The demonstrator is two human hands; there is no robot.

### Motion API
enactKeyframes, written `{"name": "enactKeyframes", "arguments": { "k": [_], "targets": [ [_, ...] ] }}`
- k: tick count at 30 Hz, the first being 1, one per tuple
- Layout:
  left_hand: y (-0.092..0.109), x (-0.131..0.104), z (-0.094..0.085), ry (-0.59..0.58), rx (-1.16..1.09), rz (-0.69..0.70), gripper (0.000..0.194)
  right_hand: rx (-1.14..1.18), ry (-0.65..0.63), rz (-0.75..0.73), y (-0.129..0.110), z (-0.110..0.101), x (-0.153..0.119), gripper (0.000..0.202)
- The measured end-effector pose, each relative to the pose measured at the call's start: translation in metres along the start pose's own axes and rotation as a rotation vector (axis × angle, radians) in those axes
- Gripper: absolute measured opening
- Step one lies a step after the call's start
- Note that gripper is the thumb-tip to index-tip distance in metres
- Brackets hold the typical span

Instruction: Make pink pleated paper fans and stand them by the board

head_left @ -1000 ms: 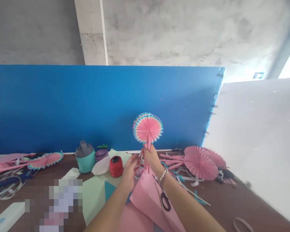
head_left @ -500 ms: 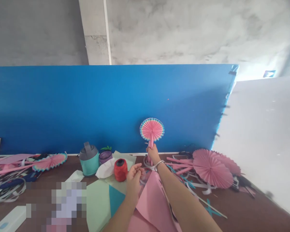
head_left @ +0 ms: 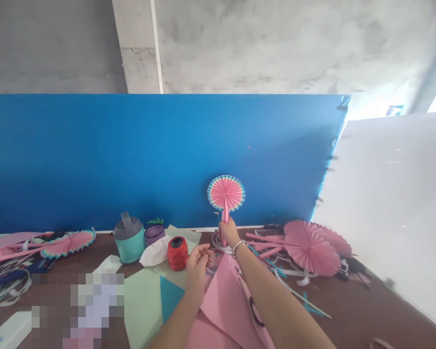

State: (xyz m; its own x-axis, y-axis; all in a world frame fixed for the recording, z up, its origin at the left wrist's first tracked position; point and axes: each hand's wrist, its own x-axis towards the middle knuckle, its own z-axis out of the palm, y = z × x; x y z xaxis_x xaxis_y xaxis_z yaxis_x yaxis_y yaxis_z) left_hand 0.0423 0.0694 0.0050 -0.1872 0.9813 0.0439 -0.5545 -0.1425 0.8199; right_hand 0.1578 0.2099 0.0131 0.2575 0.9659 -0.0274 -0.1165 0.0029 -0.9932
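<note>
My right hand [head_left: 229, 231] grips the pink strip handle of a round pleated paper fan [head_left: 225, 193], held upright in front of the blue board. The fan's pink folds end in a cream and blue-green scalloped rim. Lower and to the left, my left hand [head_left: 199, 259] hovers with loosely bent fingers and nothing visible in it. Close beside it stands a red spool of thread [head_left: 178, 253]. Beneath my forearms lie pink paper sheets [head_left: 223, 295], partly covered by my arms.
Pink pleated fans [head_left: 310, 248] lie at right among paper strips; another fan [head_left: 69, 242] lies at left. A teal jug [head_left: 129, 240] and a purple cup [head_left: 154, 234] stand near the blue board [head_left: 94, 160]. Pale green paper [head_left: 141, 300] covers part of the brown table [head_left: 381, 320].
My view has turned slightly to the right, so things appear shifted left. The fan stays upright in my right hand, and my left hand keeps nearly the same pose.
</note>
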Motion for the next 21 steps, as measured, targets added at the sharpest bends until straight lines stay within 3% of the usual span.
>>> {"name": "enactKeyframes", "arguments": {
  "k": [7,16,21],
  "targets": [
    [-0.001,0.0,0.0,-0.021,0.029,0.001,0.021,-0.096,0.052,0.025,-0.001,-0.005,-0.004,0.022],
    [-0.004,0.001,-0.002,-0.052,0.111,0.012,0.024,0.011,0.206,-0.095,-0.007,-0.012,-0.026,0.045],
    [0.001,-0.003,0.0,-0.06,0.206,-0.027,0.026,0.221,0.271,-0.112,0.002,-0.045,-0.043,0.035]
  ]
}}
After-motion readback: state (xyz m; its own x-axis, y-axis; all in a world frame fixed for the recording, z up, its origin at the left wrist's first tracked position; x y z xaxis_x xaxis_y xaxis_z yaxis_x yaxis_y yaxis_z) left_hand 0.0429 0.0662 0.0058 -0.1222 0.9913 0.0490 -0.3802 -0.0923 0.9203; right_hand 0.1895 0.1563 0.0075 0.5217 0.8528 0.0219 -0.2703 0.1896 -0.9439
